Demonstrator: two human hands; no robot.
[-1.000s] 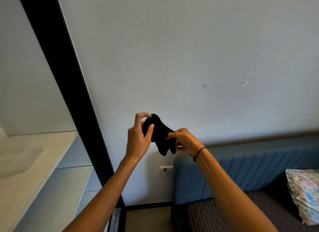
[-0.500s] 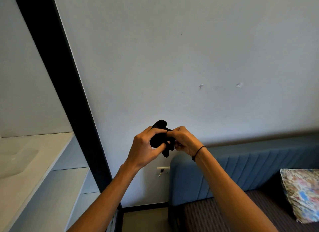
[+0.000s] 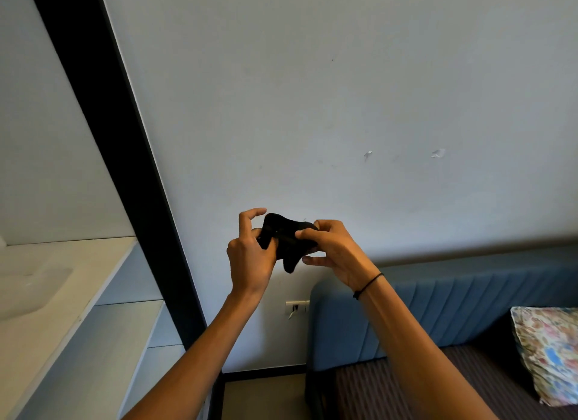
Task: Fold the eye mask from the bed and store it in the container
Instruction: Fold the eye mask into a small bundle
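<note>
A black eye mask (image 3: 286,241), bunched and partly folded, is held in the air in front of the pale wall, with a corner hanging down. My left hand (image 3: 250,257) grips its left side with thumb and lower fingers, index finger raised. My right hand (image 3: 331,250), with a black band on the wrist, pinches its right side. On the white shelf at the far left lies a shallow clear container (image 3: 28,289).
A white shelf unit (image 3: 93,300) with a black upright post (image 3: 125,175) stands at the left. The blue padded headboard (image 3: 453,297) and dark striped bed (image 3: 406,388) with a floral pillow (image 3: 547,354) are at the lower right. A wall socket (image 3: 297,307) sits below my hands.
My hands came together, pressing the mask into a small bundle, then parted a little; the mask now spreads wider between them. The view has shifted slightly.
</note>
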